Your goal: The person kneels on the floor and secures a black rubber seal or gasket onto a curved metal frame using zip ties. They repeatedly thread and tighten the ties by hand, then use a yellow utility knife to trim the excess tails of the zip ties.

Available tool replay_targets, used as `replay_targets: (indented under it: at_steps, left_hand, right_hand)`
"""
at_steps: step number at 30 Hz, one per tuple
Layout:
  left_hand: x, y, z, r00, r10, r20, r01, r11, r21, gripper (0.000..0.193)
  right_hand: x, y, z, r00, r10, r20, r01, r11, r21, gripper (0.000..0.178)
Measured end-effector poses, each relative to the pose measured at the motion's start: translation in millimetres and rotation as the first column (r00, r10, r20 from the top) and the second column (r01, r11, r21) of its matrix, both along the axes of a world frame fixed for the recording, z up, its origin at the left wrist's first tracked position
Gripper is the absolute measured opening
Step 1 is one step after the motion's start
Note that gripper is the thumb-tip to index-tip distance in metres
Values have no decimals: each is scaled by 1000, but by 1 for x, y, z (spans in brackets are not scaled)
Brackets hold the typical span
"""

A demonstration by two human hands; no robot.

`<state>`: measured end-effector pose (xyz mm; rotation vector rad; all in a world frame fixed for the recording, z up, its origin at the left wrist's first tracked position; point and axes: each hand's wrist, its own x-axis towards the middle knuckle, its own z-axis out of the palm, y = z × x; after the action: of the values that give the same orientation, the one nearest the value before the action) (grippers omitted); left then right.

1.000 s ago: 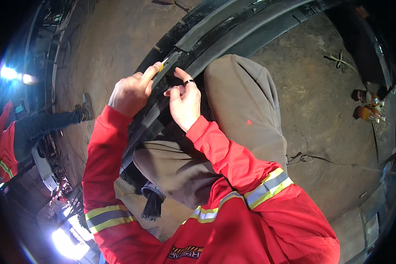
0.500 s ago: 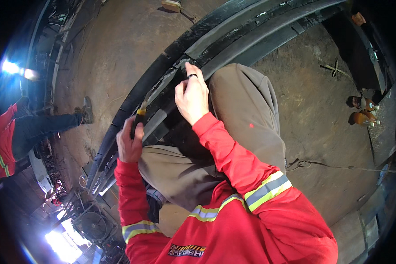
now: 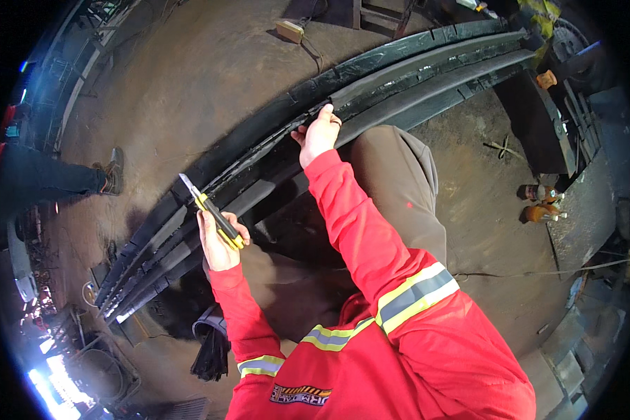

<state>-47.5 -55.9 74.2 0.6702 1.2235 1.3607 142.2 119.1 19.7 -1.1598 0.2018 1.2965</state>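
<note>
My left hand point(image 3: 220, 241) is closed round a yellow and black utility knife point(image 3: 220, 222). Its silver blade point(image 3: 187, 184) is out and points up and left, over the long dark curved beam point(image 3: 413, 89). A thin dark strip point(image 3: 259, 152) with a ragged, shiny edge runs along the beam's channel. Farther along, my right hand point(image 3: 320, 138) rests at that strip, with a ring on one finger. Its fingers are bent and closed against the strip's far end; what lies beneath them is hidden.
My bent knee point(image 3: 399, 175) lies against the near side of the beam. Bottles with amber liquid point(image 3: 542, 213) stand at the right, near a crossed metal piece point(image 3: 502, 148). A yellowish block point(image 3: 289, 31) lies beyond the beam. Another person's boot point(image 3: 112, 171) is at the left.
My left hand has lifted the knife off the beam and turned it, so the blade shows fully. My right hand stays at the beam, slightly shifted. The view has swung, showing more of the far end.
</note>
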Motion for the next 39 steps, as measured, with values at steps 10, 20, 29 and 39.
replay_targets:
  at_steps: [10, 20, 29, 39]
  left_hand:
    - [-9, -7, -1, 996, -32, 78, 20, 989, 148, 47]
    - [-13, -8, -3, 988, -59, 140, 12, 949, 315, 65]
    - [-24, -14, -4, 993, 32, 116, -73, 928, 366, 48]
    - [-44, -13, -15, 917, 384, 110, -399, 900, 177, 37]
  right_hand:
    - [7, 0, 12, 970, 158, 185, -159, 987, -13, 22]
    - [50, -1, 27, 770, 565, 297, -559, 822, -114, 16]
    - [57, -11, 22, 744, 608, 278, -620, 783, -54, 3]
    - [62, -10, 20, 844, 495, 208, -517, 853, 69, 14]
